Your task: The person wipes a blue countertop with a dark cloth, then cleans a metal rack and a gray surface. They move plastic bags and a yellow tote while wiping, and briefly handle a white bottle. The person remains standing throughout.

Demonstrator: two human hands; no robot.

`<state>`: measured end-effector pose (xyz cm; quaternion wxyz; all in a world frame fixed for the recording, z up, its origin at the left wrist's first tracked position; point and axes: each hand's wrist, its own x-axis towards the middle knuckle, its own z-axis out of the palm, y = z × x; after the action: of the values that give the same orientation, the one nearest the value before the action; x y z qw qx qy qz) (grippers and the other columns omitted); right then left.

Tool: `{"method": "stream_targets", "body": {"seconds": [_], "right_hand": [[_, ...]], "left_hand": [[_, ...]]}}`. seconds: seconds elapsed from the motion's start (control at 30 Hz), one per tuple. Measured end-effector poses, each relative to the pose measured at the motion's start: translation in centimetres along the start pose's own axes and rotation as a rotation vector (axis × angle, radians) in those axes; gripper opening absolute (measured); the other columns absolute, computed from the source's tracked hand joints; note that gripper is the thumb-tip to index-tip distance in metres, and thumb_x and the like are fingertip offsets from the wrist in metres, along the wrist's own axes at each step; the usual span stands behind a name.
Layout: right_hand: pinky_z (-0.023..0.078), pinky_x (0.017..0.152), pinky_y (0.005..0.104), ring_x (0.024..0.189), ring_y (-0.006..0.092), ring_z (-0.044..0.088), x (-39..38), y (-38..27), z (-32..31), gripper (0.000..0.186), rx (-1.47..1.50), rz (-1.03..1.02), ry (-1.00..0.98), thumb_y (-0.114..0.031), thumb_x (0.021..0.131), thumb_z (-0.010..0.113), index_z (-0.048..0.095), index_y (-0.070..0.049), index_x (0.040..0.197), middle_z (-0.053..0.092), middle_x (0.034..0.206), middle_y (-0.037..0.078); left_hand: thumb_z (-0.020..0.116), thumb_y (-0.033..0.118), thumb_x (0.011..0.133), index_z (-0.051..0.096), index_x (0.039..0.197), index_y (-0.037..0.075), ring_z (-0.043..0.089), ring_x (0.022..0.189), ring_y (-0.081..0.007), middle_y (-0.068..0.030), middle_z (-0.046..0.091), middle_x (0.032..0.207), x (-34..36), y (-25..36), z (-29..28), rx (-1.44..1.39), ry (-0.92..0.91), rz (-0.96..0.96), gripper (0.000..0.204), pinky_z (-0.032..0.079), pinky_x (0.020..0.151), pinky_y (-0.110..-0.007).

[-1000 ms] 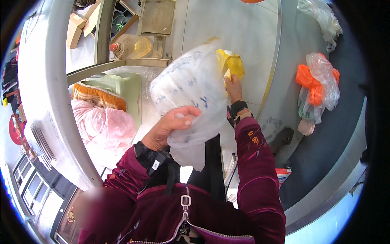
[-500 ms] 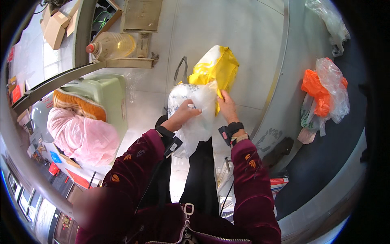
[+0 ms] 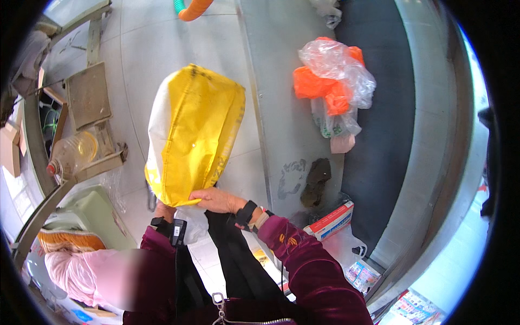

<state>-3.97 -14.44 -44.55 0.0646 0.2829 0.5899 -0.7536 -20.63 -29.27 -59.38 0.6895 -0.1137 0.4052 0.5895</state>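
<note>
A large yellow-and-white bag [image 3: 203, 127] is spread out in front of me, its near edge drawn toward my body. Thumb and fingers of my right hand [image 3: 214, 200] are closed on that near edge. My left hand [image 3: 165, 212] is at the bag's near left corner, its fingers hidden behind the yellow material. Below the bag, between my wrists, part of a translucent white plastic bag [image 3: 196, 226] shows; whether my left hand grips it is hidden.
Orange and clear plastic bags [image 3: 338, 81] lie on the dark surface at right, with a red-and-white box [image 3: 330, 221] nearer me. At left are a clear bottle [image 3: 76, 154] with a red cap, a pale green container [image 3: 95, 216] and pink cloth [image 3: 73, 273]. An orange-green hose [image 3: 192, 10] is at the top.
The yellow bag has been lifted and opened out over the white plastic bag, now mostly covering it and my left fingers. My right hand still holds the yellow edge. The view has swung right.
</note>
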Motion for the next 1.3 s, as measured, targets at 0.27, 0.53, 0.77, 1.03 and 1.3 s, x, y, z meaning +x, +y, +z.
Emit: {"method": "stream_targets", "body": {"seconds": [0.27,0.53,0.77,1.03,1.3], "right_hand": [[0.043,0.080,0.0225,0.090,0.0090,0.052,2.5,1.1,5.0,0.036,0.402,0.150,0.086,-0.016,0.089,0.052,0.058,-0.005,0.122,0.058,0.097,-0.001],[0.048,0.080,0.0304,0.088,0.0176,0.060,10.9,4.9,5.7,0.031,-0.055,0.150,0.773,-0.011,0.086,0.057,0.057,-0.005,0.116,0.064,0.105,0.011],[0.051,0.078,0.0347,0.084,0.0244,0.062,1.2,-1.3,-2.4,0.037,-0.050,0.101,0.984,-0.007,0.081,0.057,0.055,-0.009,0.118,0.063,0.098,0.010],[0.035,0.102,0.0506,0.120,0.0382,0.047,-21.3,2.4,-6.9,0.054,-0.861,0.426,1.837,-0.015,0.076,0.069,0.050,-0.009,0.127,0.050,0.129,0.016],[0.039,0.097,0.0573,0.129,0.0412,0.038,-19.6,9.8,-10.9,0.071,-0.671,0.904,1.716,-0.061,0.079,0.062,0.049,-0.015,0.132,0.044,0.137,0.022]], "left_hand": [[0.055,0.035,0.096,0.046,0.134,0.007,0.056,0.115,-0.0224,-0.0070,0.057,0.128,1.8,11.1,3.0,-0.082,0.041,0.162,0.048,0.049,0.097,-0.038],[0.057,0.024,0.088,0.058,0.109,0.005,0.053,0.081,-0.0115,-0.0024,0.058,0.095,3.5,18.6,4.9,1.067,0.311,-0.022,0.028,0.043,0.070,-0.026],[0.060,0.019,0.089,0.054,0.105,0.002,0.054,0.078,-0.0115,-0.0030,0.056,0.090,-0.7,19.2,5.5,0.912,0.413,0.017,0.023,0.046,0.066,-0.027],[0.056,0.023,0.095,0.048,0.126,0.002,0.065,0.087,-0.0206,-0.0107,0.061,0.102,-5.8,19.9,3.9,0.740,0.440,-0.082,0.038,0.055,0.073,-0.031],[0.055,0.021,0.096,0.054,0.119,0.003,0.064,0.076,-0.0154,-0.0093,0.064,0.093,-7.4,14.6,4.7,0.851,0.333,-0.178,0.029,0.055,0.068,-0.028]]}}
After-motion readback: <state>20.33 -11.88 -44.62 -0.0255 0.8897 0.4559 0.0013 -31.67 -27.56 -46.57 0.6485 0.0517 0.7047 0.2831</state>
